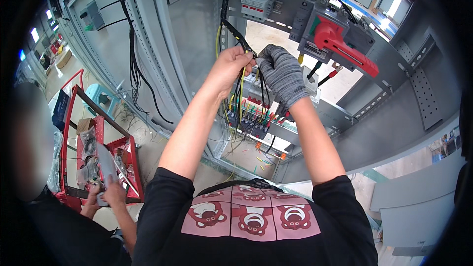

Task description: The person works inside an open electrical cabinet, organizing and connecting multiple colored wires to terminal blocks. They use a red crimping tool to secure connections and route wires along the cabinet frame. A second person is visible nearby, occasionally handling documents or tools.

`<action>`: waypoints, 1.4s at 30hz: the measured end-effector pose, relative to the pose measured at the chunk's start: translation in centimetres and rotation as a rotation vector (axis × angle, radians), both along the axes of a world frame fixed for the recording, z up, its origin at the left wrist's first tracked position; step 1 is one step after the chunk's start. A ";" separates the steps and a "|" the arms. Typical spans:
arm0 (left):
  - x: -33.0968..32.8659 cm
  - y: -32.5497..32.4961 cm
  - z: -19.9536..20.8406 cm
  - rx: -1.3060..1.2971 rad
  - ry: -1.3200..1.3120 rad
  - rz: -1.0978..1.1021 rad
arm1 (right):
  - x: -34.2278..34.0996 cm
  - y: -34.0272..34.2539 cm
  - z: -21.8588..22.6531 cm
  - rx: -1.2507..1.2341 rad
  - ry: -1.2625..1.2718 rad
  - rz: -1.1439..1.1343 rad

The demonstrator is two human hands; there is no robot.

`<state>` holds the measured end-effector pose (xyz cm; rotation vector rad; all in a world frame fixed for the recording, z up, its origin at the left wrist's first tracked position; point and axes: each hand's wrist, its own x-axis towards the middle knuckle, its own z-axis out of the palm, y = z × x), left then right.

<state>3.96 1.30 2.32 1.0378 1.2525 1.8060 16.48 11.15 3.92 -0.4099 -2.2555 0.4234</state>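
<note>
My bare left hand pinches a wire bundle just below the end of its black braided sleeve. Close beside it, my right hand in a grey knitted glove has its fingers curled in on the same bundle; its fingertips are partly hidden. Black and yellow-green wires hang from between the hands toward a row of dark terminals lower in the metal cabinet. To the right of the glove sits a switch with a big red rotary handle.
A white fuse holder block is mounted on the upper rail. Another wire bundle hangs along the left panel. At the left, a co-worker's hands are near a red cart. A light blue stool stands behind it.
</note>
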 end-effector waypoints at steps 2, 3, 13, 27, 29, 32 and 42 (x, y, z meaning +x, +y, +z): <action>0.0 0.0 -0.3 -0.003 0.019 0.027 | -0.1 -0.2 0.0 -0.067 -0.030 0.013; 0.2 0.1 -0.4 0.001 0.014 0.037 | -0.1 -0.2 -0.1 -0.101 -0.023 0.024; 0.4 0.1 -0.9 0.041 -0.078 0.030 | -0.2 -0.7 -0.1 -0.133 -0.023 -0.004; -0.4 -0.2 -1.5 0.127 -0.173 -0.098 | -0.3 -2.6 -0.1 -0.118 0.001 -0.090; -0.4 -0.1 -1.6 0.120 -0.157 -0.081 | -0.3 -3.0 -0.2 -0.129 0.034 -0.109; -0.2 0.1 -1.6 0.089 -0.107 -0.027 | -0.5 -2.9 -1.2 -0.023 0.089 -0.158; -0.2 0.3 -2.4 0.155 -0.223 -0.054 | -0.5 -3.2 -1.1 0.030 0.126 -0.127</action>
